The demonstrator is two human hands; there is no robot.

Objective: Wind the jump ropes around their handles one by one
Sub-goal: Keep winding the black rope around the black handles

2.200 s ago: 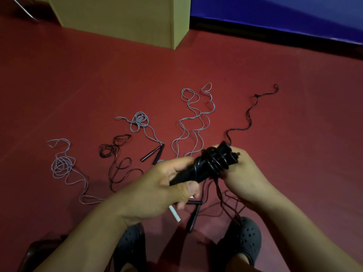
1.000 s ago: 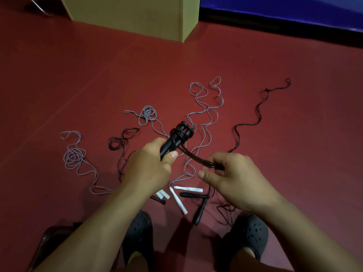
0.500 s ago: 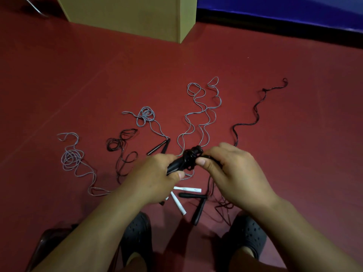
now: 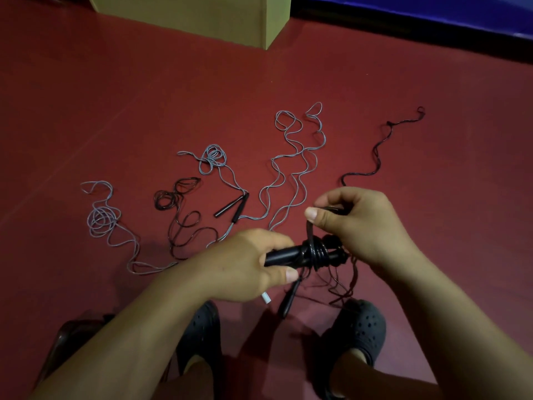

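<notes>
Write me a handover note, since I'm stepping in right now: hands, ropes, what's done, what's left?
Left hand grips the black handles.
Right hand pinches the black rope above the coils.
Done: a few turns wound on.
Left: the black tail on the floor, then the grey ropes and another black rope, all loose.
</notes>
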